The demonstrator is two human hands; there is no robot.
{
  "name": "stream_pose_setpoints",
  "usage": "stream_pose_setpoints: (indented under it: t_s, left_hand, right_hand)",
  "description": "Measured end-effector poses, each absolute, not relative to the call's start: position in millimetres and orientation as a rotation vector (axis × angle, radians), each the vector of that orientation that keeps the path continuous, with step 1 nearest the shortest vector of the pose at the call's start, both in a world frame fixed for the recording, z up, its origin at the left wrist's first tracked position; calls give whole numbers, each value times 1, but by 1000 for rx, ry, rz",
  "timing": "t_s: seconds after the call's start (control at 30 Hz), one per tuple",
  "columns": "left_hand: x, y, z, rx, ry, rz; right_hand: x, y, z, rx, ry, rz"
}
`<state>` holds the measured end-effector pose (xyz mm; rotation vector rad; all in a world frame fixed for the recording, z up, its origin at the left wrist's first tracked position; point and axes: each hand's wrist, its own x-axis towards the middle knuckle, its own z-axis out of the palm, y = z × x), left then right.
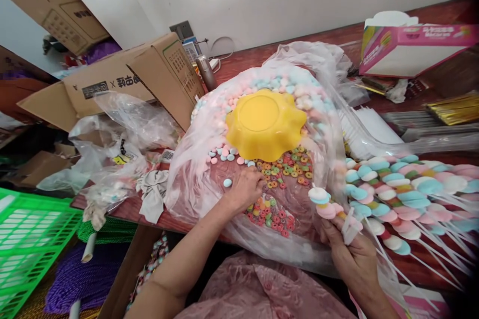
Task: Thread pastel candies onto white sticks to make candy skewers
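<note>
My left hand (247, 188) is among loose ring-shaped gummy candies (277, 217) on a clear plastic sheet. Its fingers are curled and pressed down at the rings; whatever is between them is hidden. In my right hand (350, 251) is a marshmallow skewer (325, 204), threaded with white, blue and pink pieces and held upright, tilted left. Beyond my left hand an upturned yellow scalloped bowl (265, 122) rests on a big heap of pastel marshmallows (279, 83) in a clear plastic bag. A single blue marshmallow (227, 183) lies left of my hand.
Many finished-looking marshmallow skewers (411, 194) are piled to the right, sticks toward me. Behind them are a pink box (415, 50) and gold twist ties (454, 108). An open cardboard box (123, 77), a grey cloth (153, 192) and a green basket (33, 229) stand left.
</note>
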<state>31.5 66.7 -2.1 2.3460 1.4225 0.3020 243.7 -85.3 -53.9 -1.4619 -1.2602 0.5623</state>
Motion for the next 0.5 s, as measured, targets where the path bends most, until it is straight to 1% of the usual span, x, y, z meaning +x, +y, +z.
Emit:
stream_pose_setpoints:
  t_s: [0.27,0.37,0.5]
  left_hand:
    - [32,71,-7,2095,1394,626]
    - [40,79,-5,2117,1410,548]
    - [47,81,-3,2288,1379,464]
  right_hand:
    - [251,-90,-68,-1441,-1300,650]
    - [250,-91,-69,-1431,-1316,667]
    - [249,-91,-68,-1413,-1295,660]
